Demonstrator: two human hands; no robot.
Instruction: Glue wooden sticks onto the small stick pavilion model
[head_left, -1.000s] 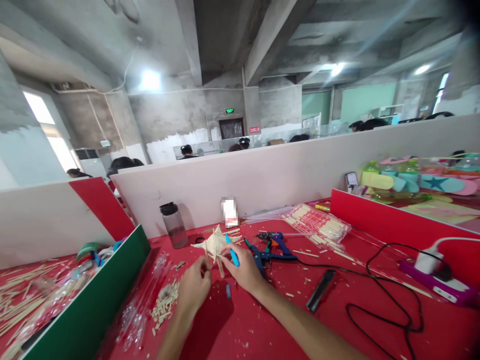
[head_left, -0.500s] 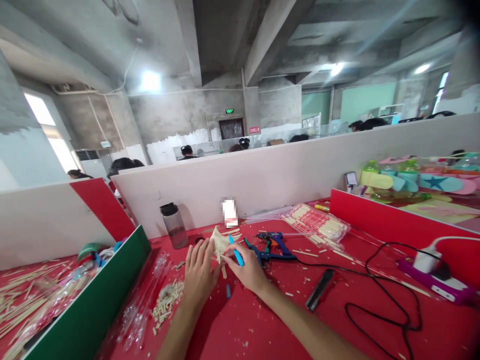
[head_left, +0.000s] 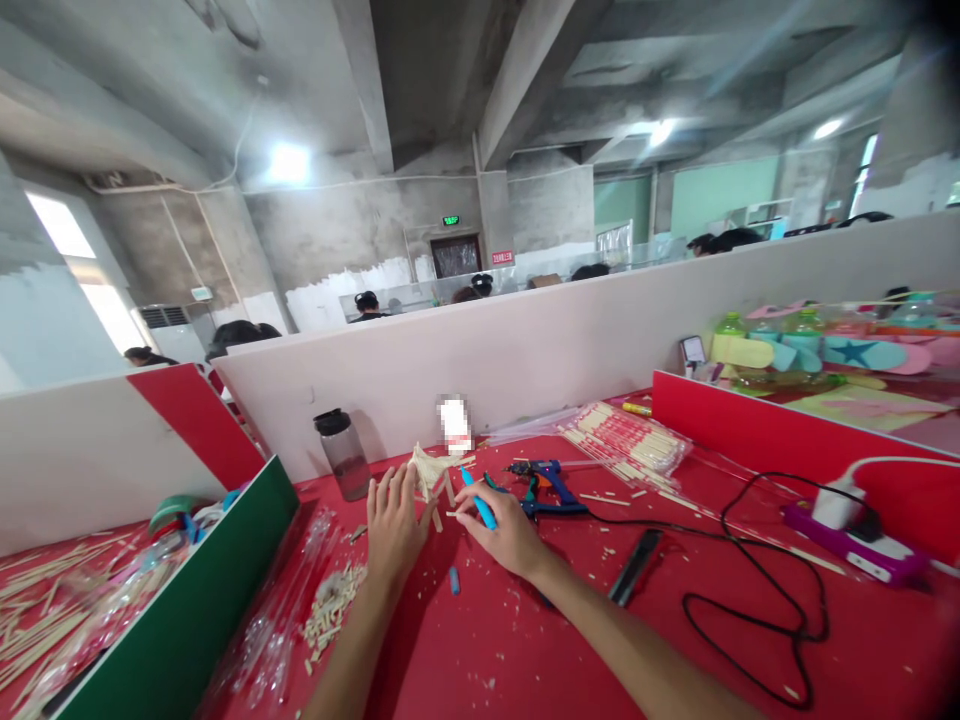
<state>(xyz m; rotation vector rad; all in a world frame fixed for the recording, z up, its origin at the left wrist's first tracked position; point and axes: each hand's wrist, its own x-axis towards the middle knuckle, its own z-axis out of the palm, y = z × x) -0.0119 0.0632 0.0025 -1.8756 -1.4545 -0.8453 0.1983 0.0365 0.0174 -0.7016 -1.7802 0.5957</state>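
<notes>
Sticks glued into a small pale wooden frame (head_left: 433,470) stand on the red desk (head_left: 525,640), right between the two hands. At its left side is the left hand (head_left: 394,520), fingers spread and flat, fingertips up against the frame's left edge; whether the palm rests on the desk cannot be told. The right hand (head_left: 504,527) is just right of the frame, pinching a blue pen-like tool (head_left: 480,500) between thumb and fingers, with one loose stick (head_left: 459,512) lying at its fingertips. A small blue cap (head_left: 454,580) lies on the desk between the two wrists, nearer the body.

Beyond the right hand, just past its knuckles, lies a blue glue gun (head_left: 546,478), its black cord (head_left: 750,600) looping away to the right toward a purple power strip (head_left: 855,552) with a white plug in it. A black flat bar (head_left: 634,566) lies to the right of the right forearm. Farther right and back, a bundle of bagged sticks (head_left: 626,445) lies against the white partition (head_left: 562,350).

Beyond the left hand stands a dark-lidded bottle (head_left: 342,452). Left of the left forearm lies a heap of short cut stick pieces (head_left: 334,603) and some clear plastic wrappers (head_left: 281,620), beside a green divider (head_left: 180,610). Heads of other people show over the partition, far off.
</notes>
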